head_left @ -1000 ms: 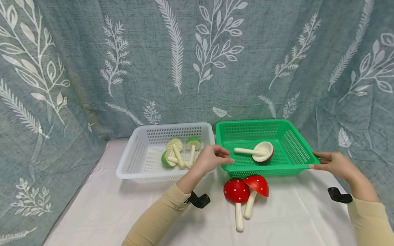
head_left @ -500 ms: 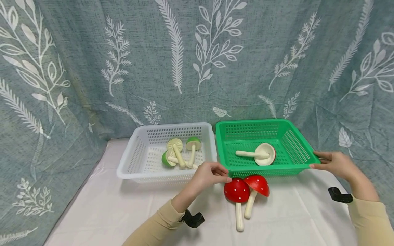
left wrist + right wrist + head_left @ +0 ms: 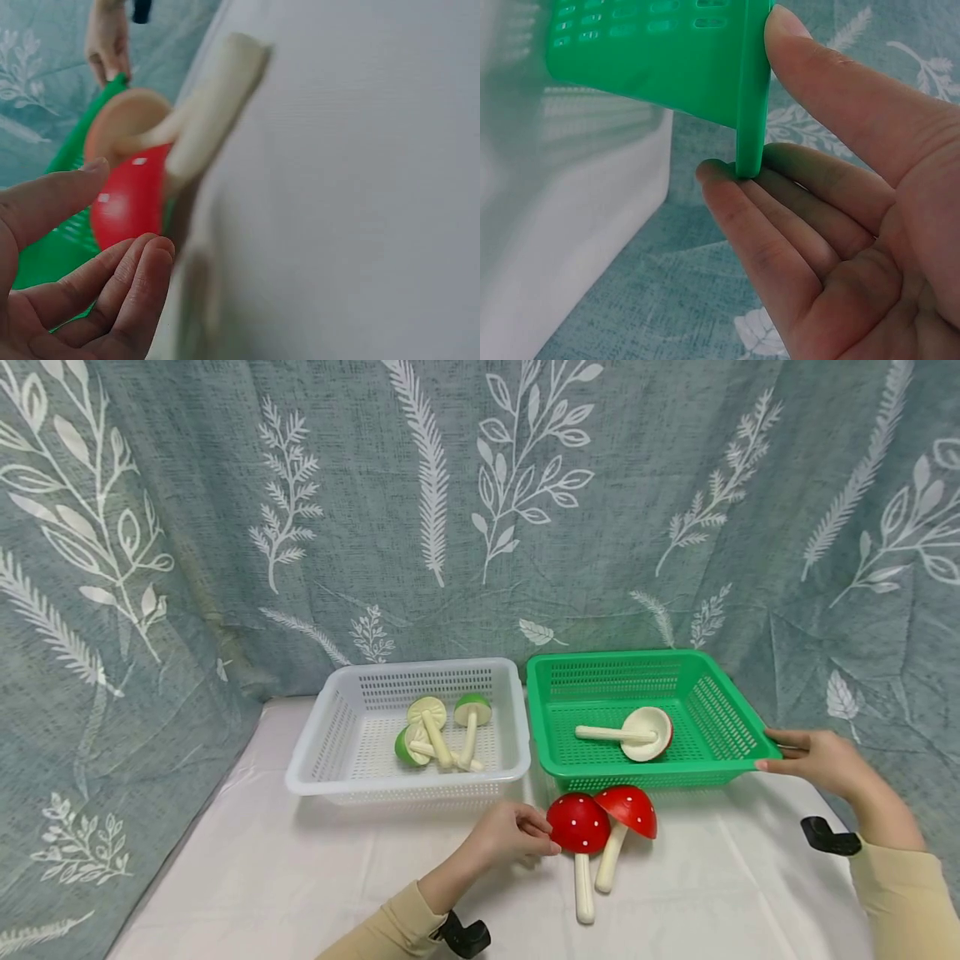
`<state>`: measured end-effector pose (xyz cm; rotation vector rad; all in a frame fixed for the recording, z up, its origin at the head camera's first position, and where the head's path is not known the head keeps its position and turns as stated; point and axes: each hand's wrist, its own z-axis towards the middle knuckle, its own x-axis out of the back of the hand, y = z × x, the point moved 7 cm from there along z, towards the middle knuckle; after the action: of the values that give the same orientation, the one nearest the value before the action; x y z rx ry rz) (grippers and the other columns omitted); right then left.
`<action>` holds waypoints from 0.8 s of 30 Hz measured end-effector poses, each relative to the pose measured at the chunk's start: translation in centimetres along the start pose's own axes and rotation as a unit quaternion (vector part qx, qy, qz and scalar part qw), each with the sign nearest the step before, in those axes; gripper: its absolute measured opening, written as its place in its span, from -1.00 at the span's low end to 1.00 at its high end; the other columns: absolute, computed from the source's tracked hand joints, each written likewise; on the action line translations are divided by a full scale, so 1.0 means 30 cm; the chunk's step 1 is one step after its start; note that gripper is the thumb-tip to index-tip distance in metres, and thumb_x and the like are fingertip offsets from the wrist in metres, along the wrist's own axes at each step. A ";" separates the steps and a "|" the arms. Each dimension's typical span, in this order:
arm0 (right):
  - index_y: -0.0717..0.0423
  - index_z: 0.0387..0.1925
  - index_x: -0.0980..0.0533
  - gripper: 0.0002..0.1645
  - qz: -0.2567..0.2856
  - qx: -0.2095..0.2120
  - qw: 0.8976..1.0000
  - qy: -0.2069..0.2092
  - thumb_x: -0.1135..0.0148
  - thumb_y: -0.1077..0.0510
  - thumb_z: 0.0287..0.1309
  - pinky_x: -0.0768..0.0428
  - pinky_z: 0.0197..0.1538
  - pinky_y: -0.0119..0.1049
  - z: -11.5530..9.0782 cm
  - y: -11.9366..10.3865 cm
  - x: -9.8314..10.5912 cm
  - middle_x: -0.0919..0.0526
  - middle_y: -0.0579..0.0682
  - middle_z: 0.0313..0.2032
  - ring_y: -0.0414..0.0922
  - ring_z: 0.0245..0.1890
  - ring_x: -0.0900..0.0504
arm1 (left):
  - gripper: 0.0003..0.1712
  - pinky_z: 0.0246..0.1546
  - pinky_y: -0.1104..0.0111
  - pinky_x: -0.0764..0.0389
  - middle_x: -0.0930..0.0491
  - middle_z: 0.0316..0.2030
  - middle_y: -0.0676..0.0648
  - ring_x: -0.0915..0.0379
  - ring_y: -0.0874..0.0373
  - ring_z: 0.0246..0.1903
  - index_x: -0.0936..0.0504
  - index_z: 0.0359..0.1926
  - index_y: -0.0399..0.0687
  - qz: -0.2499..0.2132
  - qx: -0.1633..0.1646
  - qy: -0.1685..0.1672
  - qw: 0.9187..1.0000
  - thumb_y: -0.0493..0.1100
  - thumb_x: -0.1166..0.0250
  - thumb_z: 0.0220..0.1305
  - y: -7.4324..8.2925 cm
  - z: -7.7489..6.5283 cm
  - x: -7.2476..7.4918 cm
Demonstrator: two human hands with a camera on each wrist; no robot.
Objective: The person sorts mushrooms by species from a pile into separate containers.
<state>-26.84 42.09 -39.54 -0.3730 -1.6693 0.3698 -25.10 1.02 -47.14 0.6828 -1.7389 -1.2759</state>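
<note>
My left hand [image 3: 517,833] is at the left edge of a red, white-dotted toy mushroom [image 3: 579,823], thumb and fingers apart. In the left wrist view the thumb and fingertips lie on either side of the red cap [image 3: 133,196]; whether they touch it I cannot tell. A second red toy mushroom [image 3: 628,812] leans against the first, both on the white cloth. At the right, my right hand [image 3: 817,764] holds the front right corner of the green basket [image 3: 645,770], thumb on one side of the rim and fingers under it. One upturned red toy mushroom [image 3: 647,734] lies inside that basket.
A white basket [image 3: 405,787] stands left of the green one, with several green-capped toy mushrooms [image 3: 472,710] in it. Behind both hangs a grey-green curtain [image 3: 465,527] with white leaf prints. White cloth [image 3: 270,860] covers the table.
My left hand has come down and toward me from the green basket's front left rim to the red mushroom. The upturned mushroom in the basket shifted slightly right. My right hand stayed put.
</note>
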 end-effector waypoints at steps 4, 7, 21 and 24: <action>0.38 0.35 -0.15 0.07 -0.001 0.003 1.000 0.001 -0.22 -0.31 0.10 -0.46 -0.05 0.32 0.002 -0.001 0.000 -0.43 0.45 0.11 0.45 0.14 -0.35 | -0.77 -0.55 0.39 -0.62 -0.69 -0.55 -0.14 -0.52 0.25 -0.64 -0.68 -0.38 -0.34 -0.008 0.013 -0.006 1.000 -0.27 -0.50 -0.07 -0.045 -0.009 -0.028; 0.38 0.35 -0.14 0.07 0.000 0.005 1.000 0.000 -0.22 -0.31 0.11 -0.45 -0.04 0.33 0.001 -0.001 0.002 -0.43 0.45 0.11 0.45 0.14 -0.34 | -0.77 -0.57 0.43 -0.60 -0.69 -0.55 -0.12 -0.48 0.29 -0.65 -0.69 -0.38 -0.32 0.000 0.017 -0.006 1.000 -0.27 -0.50 -0.07 -0.061 -0.010 -0.046; 0.38 0.36 -0.13 0.06 0.008 0.002 1.000 -0.004 -0.23 -0.29 0.12 -0.46 -0.04 0.32 -0.005 -0.010 0.009 -0.40 0.47 0.13 0.43 0.14 -0.37 | -0.74 -0.57 0.45 -0.57 -0.70 -0.45 -0.16 -0.50 0.30 -0.60 -0.69 -0.27 -0.29 -0.025 -0.005 0.001 1.000 -0.33 -0.47 -0.06 -0.047 -0.008 -0.074; 0.38 0.36 -0.13 0.06 0.010 0.000 1.000 -0.006 -0.23 -0.29 0.12 -0.46 -0.04 0.32 -0.005 -0.013 0.010 -0.39 0.48 0.13 0.43 0.14 -0.37 | -0.66 -0.53 0.53 -0.52 -0.70 -0.35 -0.24 -0.60 0.21 -0.49 -0.67 -0.16 -0.28 -0.039 -0.026 0.004 0.999 -0.36 -0.46 -0.05 -0.038 -0.006 -0.074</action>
<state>-26.75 41.88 -39.10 -0.3881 -1.6783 0.3886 -23.94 2.35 -48.90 0.7311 -1.6807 -1.3662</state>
